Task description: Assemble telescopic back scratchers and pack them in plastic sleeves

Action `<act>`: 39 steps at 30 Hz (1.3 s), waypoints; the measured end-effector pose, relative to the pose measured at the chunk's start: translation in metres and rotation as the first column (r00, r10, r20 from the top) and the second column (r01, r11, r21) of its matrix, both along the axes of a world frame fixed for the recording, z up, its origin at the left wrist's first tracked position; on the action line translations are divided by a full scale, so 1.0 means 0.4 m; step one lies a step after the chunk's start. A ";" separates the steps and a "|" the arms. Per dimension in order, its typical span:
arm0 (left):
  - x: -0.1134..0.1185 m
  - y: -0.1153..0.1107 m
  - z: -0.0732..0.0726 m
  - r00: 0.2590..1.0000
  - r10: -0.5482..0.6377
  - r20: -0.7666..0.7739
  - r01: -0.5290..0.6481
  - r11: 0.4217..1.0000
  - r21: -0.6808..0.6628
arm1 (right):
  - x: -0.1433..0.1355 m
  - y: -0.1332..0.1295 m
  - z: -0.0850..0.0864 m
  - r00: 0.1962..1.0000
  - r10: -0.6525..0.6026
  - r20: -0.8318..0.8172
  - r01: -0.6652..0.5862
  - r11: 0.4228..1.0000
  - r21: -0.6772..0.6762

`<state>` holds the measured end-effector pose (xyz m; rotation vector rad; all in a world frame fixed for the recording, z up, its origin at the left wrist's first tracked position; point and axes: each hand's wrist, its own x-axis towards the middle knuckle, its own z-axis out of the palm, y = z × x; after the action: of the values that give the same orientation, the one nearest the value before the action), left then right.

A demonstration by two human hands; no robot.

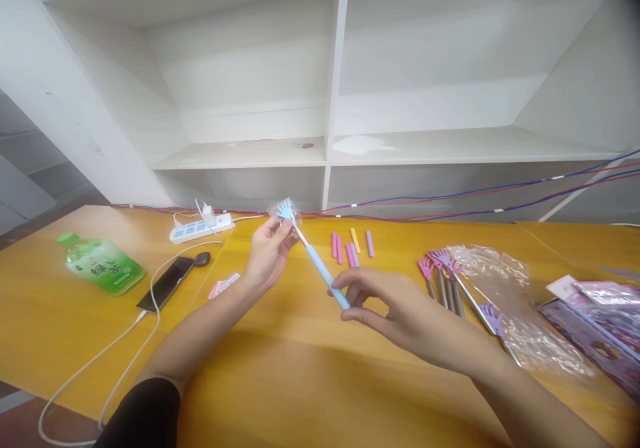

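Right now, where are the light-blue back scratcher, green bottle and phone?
Light-blue back scratcher (pixel 321 267): head view, middle of its handle.
Green bottle (pixel 103 265): head view, on its label.
Phone (pixel 169 283): head view, on its dark screen.

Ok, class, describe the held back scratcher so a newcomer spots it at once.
Above the wooden table, find the left hand and right hand. The back scratcher slants between them. Its blue claw and handle set it apart from the scratchers with pink or purple claws at right.

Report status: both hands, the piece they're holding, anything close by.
Left hand gripping light-blue back scratcher near its clawed end; right hand pinching the opposite end. Clear wrap about the claws. Coloured sticks beyond, untouched.
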<state>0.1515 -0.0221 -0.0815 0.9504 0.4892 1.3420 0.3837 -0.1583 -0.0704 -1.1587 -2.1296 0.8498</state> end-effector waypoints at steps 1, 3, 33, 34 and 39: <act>0.002 0.000 -0.003 1.000 -0.005 -0.004 0.005 1.000 -0.002 | -0.003 -0.001 -0.001 1.000 -0.003 -0.001 0.003 1.000 0.017; 0.004 0.001 -0.005 1.000 -0.002 -0.005 0.002 1.000 -0.010 | -0.010 -0.002 0.000 1.000 -0.012 0.011 0.011 0.996 0.083; 0.058 -0.199 -0.060 0.804 -0.196 -0.562 0.395 0.882 0.257 | -0.043 0.032 -0.017 0.958 -0.278 -0.076 0.243 0.641 0.728; 0.059 -0.197 -0.061 0.814 -0.236 -0.530 0.398 0.892 0.213 | -0.039 0.031 -0.013 0.962 -0.264 -0.071 0.237 0.679 0.695; 0.063 -0.188 -0.072 0.846 -0.291 -0.447 0.344 0.938 0.042 | -0.005 0.024 0.014 0.982 -0.175 0.066 0.118 0.853 0.509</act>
<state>0.1766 -0.0972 -0.1104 1.3816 0.5614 0.8597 0.3817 -0.1485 -0.0650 -1.0812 -2.1332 0.1354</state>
